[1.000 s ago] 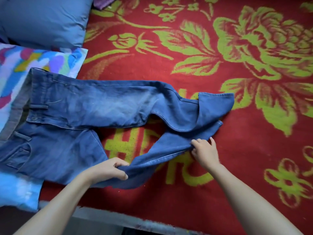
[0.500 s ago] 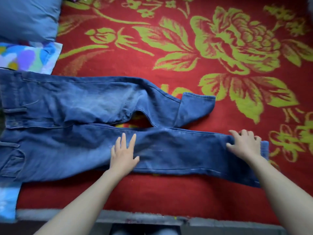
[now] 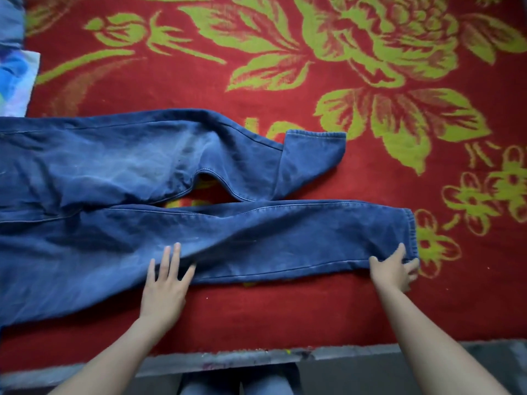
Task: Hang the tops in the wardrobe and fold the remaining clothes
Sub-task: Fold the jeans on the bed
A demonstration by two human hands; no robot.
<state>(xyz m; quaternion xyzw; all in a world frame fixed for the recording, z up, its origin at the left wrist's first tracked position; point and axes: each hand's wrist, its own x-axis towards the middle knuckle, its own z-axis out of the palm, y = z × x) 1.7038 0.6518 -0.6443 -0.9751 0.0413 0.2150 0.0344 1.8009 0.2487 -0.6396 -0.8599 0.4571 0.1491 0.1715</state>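
A pair of blue jeans (image 3: pixel 119 172) lies spread on the red blanket (image 3: pixel 285 89), waist off the left edge. The near leg (image 3: pixel 285 238) runs straight to the right. The far leg (image 3: pixel 310 155) is bent, its hem end folded back toward the middle. My left hand (image 3: pixel 166 280) lies flat on the near leg around the knee, fingers spread. My right hand (image 3: pixel 395 269) rests on the near corner of that leg's hem, fingers extended over the cloth.
A multicoloured pillow (image 3: pixel 17 81) and a blue pillow (image 3: pixel 10 21) sit at the far left edge. The bed's grey front edge (image 3: pixel 228 357) runs along the bottom, with my knees (image 3: pixel 236 387) just below it.
A second ago both hands gripped the crumpled near leg. It has been pulled straight to the right, and both hands now lie flat on it; they slid toward its near edge.
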